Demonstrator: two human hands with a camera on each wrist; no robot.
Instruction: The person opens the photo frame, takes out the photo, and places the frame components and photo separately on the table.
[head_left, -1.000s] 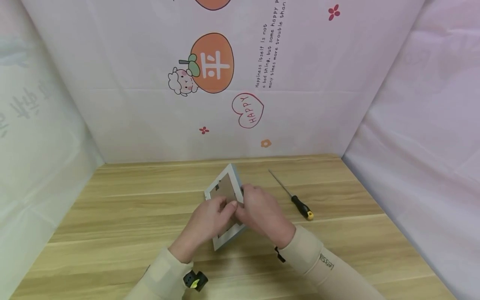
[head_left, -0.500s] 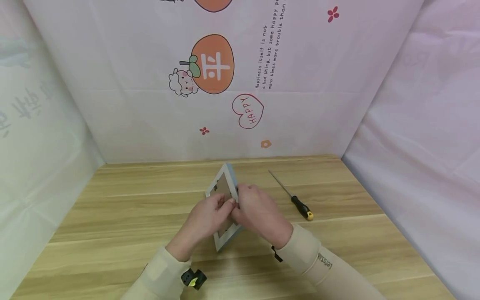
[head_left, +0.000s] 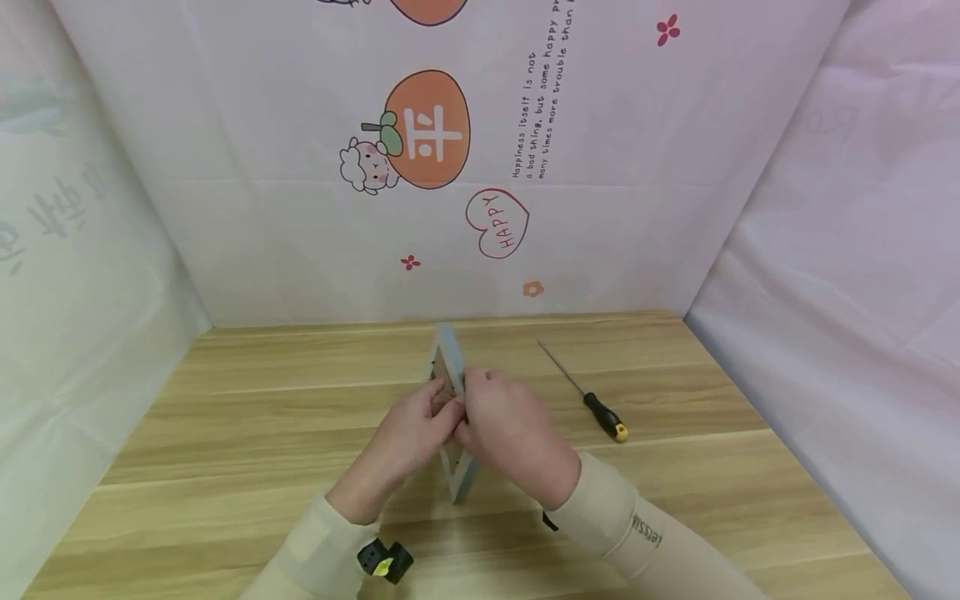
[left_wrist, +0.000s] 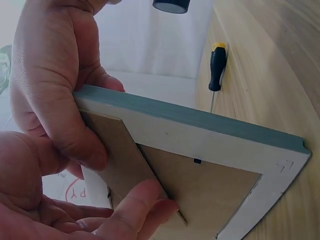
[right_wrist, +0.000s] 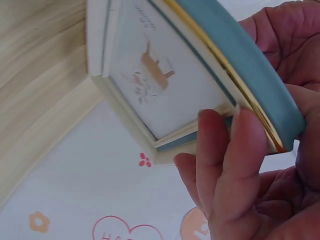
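A picture frame (head_left: 452, 348) with blue sides stands nearly edge-on on the table in the head view. Its white back, brown backing board and brown stand flap (left_wrist: 127, 150) appear in the left wrist view. My right hand (head_left: 517, 429) grips the frame's edge, thumb on the flap's end and fingers on the front side. My left hand (head_left: 405, 429) holds the flap, fingertips at its free edge. In the right wrist view, the frame's front shows a gold line and a printed picture (right_wrist: 155, 72). Part of the backing is hidden by my hands.
A screwdriver (head_left: 603, 415) with a black and yellow handle lies on the wooden table (head_left: 300, 467), right of the frame. White printed cloth (head_left: 300, 250) hangs behind the table, and white cloth also stands at both sides.
The picture frame has turned more edge-on, its back less visible from the head view. Both hands have shifted slightly left with it. The screwdriver stays where it was.
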